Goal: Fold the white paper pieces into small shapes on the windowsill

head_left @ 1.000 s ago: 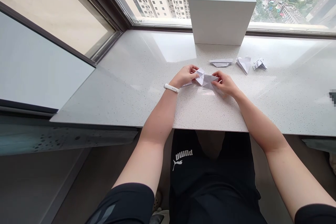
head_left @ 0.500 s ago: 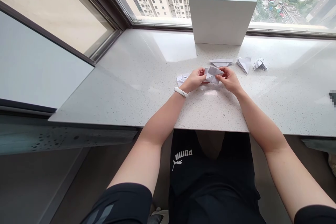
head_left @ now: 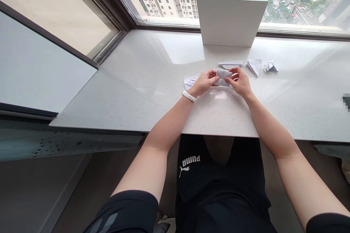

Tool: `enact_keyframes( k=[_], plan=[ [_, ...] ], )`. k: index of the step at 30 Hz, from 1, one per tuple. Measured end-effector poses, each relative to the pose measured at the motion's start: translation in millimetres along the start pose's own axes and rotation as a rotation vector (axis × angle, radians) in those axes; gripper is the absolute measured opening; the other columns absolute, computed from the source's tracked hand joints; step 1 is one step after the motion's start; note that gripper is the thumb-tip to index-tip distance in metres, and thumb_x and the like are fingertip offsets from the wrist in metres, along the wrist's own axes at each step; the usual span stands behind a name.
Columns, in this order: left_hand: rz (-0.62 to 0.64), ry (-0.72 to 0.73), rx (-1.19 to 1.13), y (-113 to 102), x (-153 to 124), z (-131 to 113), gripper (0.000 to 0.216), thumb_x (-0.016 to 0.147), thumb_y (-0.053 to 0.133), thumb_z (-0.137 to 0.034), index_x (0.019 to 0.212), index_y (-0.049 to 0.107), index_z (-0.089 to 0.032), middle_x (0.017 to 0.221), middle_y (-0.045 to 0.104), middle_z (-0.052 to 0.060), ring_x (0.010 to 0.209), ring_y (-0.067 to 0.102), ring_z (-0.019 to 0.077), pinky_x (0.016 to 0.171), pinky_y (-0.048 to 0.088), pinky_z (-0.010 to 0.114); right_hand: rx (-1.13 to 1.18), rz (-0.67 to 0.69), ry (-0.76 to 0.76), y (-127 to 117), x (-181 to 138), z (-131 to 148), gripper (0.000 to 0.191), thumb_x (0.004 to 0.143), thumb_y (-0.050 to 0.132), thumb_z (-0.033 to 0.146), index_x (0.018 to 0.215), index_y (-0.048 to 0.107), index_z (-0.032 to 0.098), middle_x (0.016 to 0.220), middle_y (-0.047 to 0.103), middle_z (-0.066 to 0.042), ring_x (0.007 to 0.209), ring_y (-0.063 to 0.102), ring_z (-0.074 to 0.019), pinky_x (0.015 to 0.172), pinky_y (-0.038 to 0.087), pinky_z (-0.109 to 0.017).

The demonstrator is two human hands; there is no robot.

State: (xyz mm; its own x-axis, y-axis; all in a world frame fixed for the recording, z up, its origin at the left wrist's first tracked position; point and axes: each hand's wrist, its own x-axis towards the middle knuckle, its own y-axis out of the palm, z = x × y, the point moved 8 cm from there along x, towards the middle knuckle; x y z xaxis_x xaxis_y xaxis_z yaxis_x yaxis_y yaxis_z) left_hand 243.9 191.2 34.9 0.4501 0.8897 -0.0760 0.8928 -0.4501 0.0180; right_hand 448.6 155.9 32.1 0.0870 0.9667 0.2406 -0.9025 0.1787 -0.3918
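You hold the paper (head_left: pixel 224 78) in front of the box (head_left: pixel 232 18): your left hand (head_left: pixel 203 82) pinches one side, thumb and fingers closed, your right hand (head_left: pixel 240 83) the other. A long fold (head_left: pixel 228 64) lies nearer the box; a pointed fold (head_left: pixel 254 67) and pleated fold (head_left: pixel 271 67) sit to its front right.
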Motion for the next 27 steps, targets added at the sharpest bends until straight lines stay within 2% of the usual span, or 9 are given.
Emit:
enact_keyframes(
  k=[3,9,11,14,17,20,23,27],
  plan=[
    [-0.018,0.04,0.016,1,-1,-1,0.022,0.103,0.093,-0.026,0.108,0.073,-0.021,0.114,0.087,0.011,0.11,0.086,0.0269,0.102,0.072,0.042,0.036,-0.052,0.034,-4,1,-5,0.073,0.088,0.102,0.073,0.139,0.074,0.029,0.145,0.078,-0.014,0.116,0.079,-0.0319,0.095,0.07,-0.048],
    [-0.048,0.07,0.093,0,-1,-10,0.019,0.108,0.089,-0.031,0.112,0.073,-0.021,0.112,0.087,0.011,0.111,0.085,0.0274,0.105,0.071,0.045,0.246,0.064,0.075,13,5,-14,0.072,0.09,0.09,0.094,0.115,0.074,0.029,0.113,0.081,-0.009,0.106,0.077,-0.0293,0.089,0.068,-0.044],
    [-0.073,0.1,0.199,-15,-2,-21,0.018,0.108,0.087,-0.031,0.115,0.074,-0.021,0.118,0.087,0.013,0.115,0.084,0.0277,0.109,0.07,0.045,0.26,0.062,0.068,15,6,-15,0.07,0.09,0.09,0.093,0.111,0.073,0.029,0.11,0.081,-0.008,0.101,0.076,-0.0277,0.088,0.067,-0.044],
    [-0.265,0.17,0.489,-65,-9,-46,0.018,0.107,0.085,-0.029,0.12,0.075,-0.022,0.132,0.084,0.016,0.131,0.078,0.0309,0.119,0.065,0.045,0.235,0.039,0.079,14,6,-19,0.064,0.093,0.088,0.088,0.111,0.072,0.029,0.11,0.08,-0.007,0.098,0.074,-0.0259,0.086,0.066,-0.043],
    [-0.414,0.039,0.782,-119,-16,-54,0.019,0.101,0.081,-0.024,0.119,0.075,-0.023,0.139,0.084,0.019,0.141,0.074,0.0379,0.128,0.058,0.051,0.206,0.038,0.101,13,6,-25,0.061,0.096,0.086,0.087,0.11,0.071,0.03,0.109,0.079,-0.007,0.097,0.074,-0.0256,0.085,0.066,-0.043],
    [-0.397,-0.233,0.972,-151,-21,-42,0.019,0.09,0.083,-0.021,0.105,0.073,-0.025,0.137,0.083,0.019,0.142,0.074,0.0439,0.127,0.058,0.054,0.204,0.041,0.125,13,7,-29,0.064,0.094,0.088,0.09,0.108,0.07,0.03,0.107,0.078,-0.006,0.095,0.074,-0.0253,0.085,0.068,-0.044],
    [-0.331,-0.386,1.037,-159,-25,-33,0.024,0.083,0.09,-0.024,0.096,0.069,-0.026,0.13,0.085,0.016,0.141,0.077,0.0471,0.121,0.06,0.053,0.219,0.04,0.138,13,6,-31,0.067,0.092,0.09,0.092,0.106,0.069,0.03,0.107,0.078,-0.006,0.092,0.074,-0.0247,0.085,0.07,-0.045],
    [-0.251,-0.445,1.009,-156,-25,-27,0.036,0.077,0.102,-0.025,0.094,0.07,-0.025,0.113,0.085,0.014,0.134,0.079,0.0477,0.117,0.061,0.052,0.228,0.053,0.145,13,4,-27,0.07,0.089,0.093,0.094,0.105,0.069,0.03,0.109,0.079,-0.007,0.093,0.074,-0.026,0.083,0.07,-0.046]
  ],
)
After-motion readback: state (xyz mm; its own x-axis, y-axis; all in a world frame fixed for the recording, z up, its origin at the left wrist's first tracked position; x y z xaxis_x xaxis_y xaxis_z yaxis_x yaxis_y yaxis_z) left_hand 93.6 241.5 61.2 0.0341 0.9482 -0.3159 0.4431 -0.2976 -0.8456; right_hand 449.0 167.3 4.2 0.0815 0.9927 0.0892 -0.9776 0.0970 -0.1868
